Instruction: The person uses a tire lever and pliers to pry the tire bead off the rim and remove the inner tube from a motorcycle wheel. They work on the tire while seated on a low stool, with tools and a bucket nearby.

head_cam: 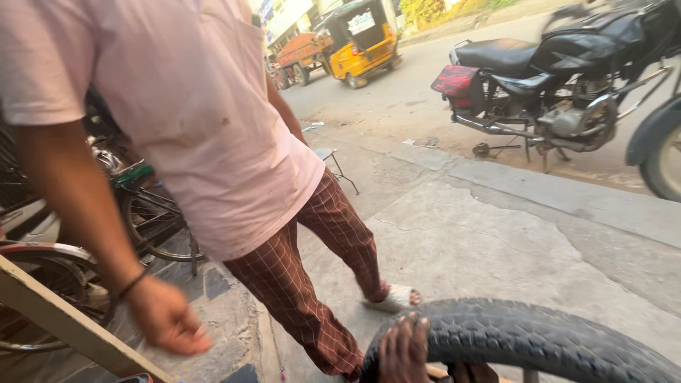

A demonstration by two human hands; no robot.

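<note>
A bystander's hand (167,315) hangs loose to the left. One hand (404,351), seemingly the wearer's left, curls over the one black tyre (525,333), gripping its tread. Beyond it stands one motorcycle (560,78); the other hand is unseen.

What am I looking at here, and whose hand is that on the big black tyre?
This single picture comes from a small camera worn on a person's head, so you see what they see when they look down. The dark hand at the bottom belongs to that person; I can't tell if it is their left or right. Its fingers curl over the knobbly black tyre. The standing figure in the pink shirt and checked trousers is someone else, and their blurred hand hangs empty. The ground is cracked concrete pavement. Bicycles lean on the left, a black motorbike is parked on the right, and a yellow three-wheeled taxi waits up the road.
</note>
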